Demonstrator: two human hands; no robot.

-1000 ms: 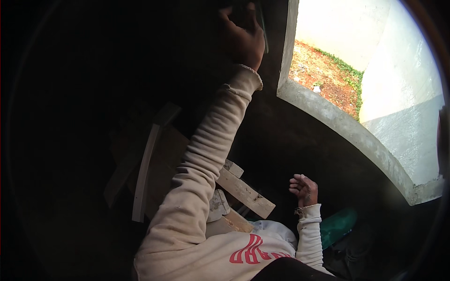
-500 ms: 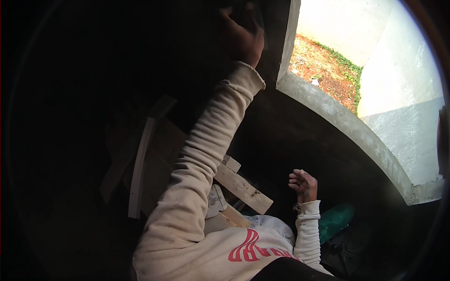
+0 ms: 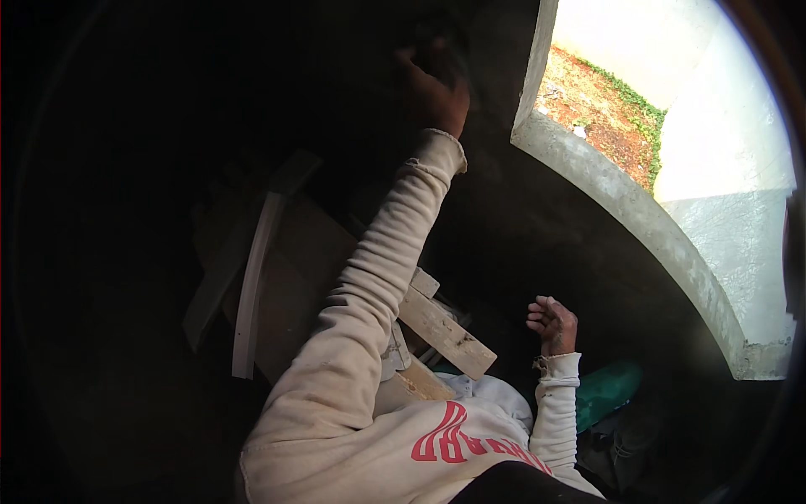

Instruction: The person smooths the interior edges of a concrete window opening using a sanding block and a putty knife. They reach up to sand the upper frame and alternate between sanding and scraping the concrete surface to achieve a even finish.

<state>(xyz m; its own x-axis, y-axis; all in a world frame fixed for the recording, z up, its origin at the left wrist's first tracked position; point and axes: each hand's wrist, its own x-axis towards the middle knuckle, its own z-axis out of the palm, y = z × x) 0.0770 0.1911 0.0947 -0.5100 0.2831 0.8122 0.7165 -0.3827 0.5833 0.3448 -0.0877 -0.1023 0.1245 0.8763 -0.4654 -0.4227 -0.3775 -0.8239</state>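
My left arm stretches far forward across a dark wall, and my left hand is in deep shadow at the top. Its fingers are bent around a dark shape that I cannot make out. Low on the right, my right hand is held near my body with its fingers curled in. Nothing shows in it. A dark wall surface lies between the two hands, below the window opening.
A concrete window sill curves along the right, with sunlit red soil and a pale wall outside. Wooden boards lie under my left arm, beside a long pale strip. A green object is behind my right forearm.
My left hand has come a little nearer to me and farther left of the window opening. The view has shifted slightly. My right hand keeps its curled shape.
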